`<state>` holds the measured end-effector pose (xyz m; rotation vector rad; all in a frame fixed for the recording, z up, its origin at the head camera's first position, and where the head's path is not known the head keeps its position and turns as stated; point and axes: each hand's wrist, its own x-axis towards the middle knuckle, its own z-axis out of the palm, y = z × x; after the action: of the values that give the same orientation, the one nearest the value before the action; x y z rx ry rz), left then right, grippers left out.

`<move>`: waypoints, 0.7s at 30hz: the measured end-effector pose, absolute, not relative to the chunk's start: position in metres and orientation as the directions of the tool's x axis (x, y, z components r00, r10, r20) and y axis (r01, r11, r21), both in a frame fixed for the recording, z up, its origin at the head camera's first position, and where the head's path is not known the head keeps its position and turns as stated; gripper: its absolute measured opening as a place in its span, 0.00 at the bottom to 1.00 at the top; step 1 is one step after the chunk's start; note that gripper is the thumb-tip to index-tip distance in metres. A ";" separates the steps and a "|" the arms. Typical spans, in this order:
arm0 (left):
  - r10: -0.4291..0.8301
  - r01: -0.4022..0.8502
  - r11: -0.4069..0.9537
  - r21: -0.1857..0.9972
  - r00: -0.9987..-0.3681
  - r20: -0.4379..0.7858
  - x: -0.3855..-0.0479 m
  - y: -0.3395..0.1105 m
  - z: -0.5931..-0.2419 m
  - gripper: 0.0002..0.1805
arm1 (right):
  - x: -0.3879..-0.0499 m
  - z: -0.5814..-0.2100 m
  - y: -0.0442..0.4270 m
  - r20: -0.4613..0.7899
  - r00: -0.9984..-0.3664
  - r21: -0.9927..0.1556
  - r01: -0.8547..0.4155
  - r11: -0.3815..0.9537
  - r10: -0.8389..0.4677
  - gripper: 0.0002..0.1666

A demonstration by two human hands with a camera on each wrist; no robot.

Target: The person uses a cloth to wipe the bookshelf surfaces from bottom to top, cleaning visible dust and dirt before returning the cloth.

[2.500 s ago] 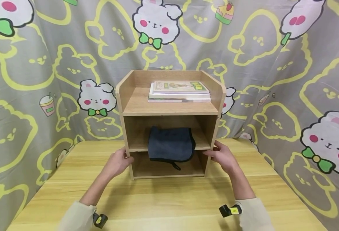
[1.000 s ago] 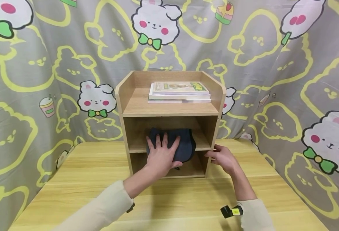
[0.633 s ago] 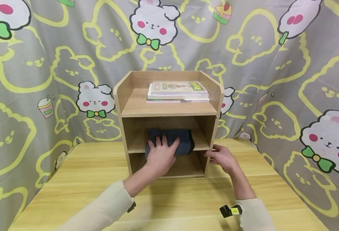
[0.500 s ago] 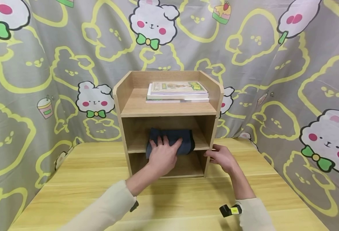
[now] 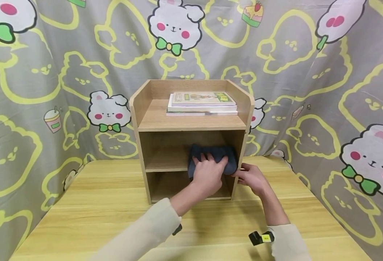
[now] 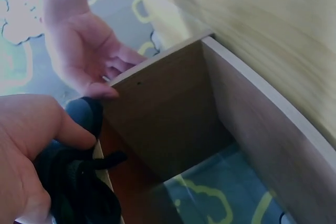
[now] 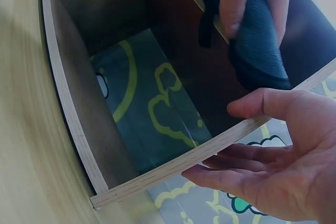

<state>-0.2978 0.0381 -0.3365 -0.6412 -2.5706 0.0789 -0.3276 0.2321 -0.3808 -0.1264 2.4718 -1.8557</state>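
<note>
A dark blue folded towel [image 5: 231, 163] with black edging lies on the middle shelf, against the right side of a small wooden bookshelf [image 5: 160, 159]. My left hand [image 5: 208, 177] grips it from the front, fingers bent over its top. The left wrist view shows the thumb of that hand on the towel [image 6: 79, 182] and a black loop sticking out. Lower down, my right hand [image 5: 251, 178] holds the shelf's right side panel. In the right wrist view, the thumb of the right hand [image 7: 294, 145] is inside the panel and the fingers are outside.
Several books [image 5: 202, 104] lie stacked on the bookshelf's top. The bookshelf stands on a wooden table [image 5: 113, 195], and a grey patterned curtain [image 5: 126, 72] hangs behind and at both sides. Black wrist cameras sit by both sleeves.
My left hand has gone from the left side panel to the towel and slid it rightward along the middle shelf. The towel's hanging front has been drawn up. My right hand stays on its panel.
</note>
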 end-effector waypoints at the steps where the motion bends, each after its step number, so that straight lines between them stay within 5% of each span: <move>1: 0.452 0.430 0.889 -0.156 -0.768 0.454 -0.299 0.039 -0.336 0.34 | -0.327 -0.380 0.232 0.009 -0.996 -0.961 -0.034 0.274 -0.091 0.33; 12: 0.329 0.525 0.834 0.169 -0.721 0.610 -0.309 0.058 -0.331 0.31 | -0.329 -0.380 0.230 0.018 -0.997 -0.969 -0.036 0.246 -0.077 0.25; 21: 0.177 0.625 0.609 0.488 -0.707 0.685 -0.308 0.073 -0.312 0.24 | -0.327 -0.378 0.231 0.017 -0.995 -0.968 -0.041 0.249 -0.098 0.31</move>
<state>-0.3077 0.0727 -0.3122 -0.6297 -2.2429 -0.9902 -0.3273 0.2307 -0.3785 -0.1366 2.4455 -1.8917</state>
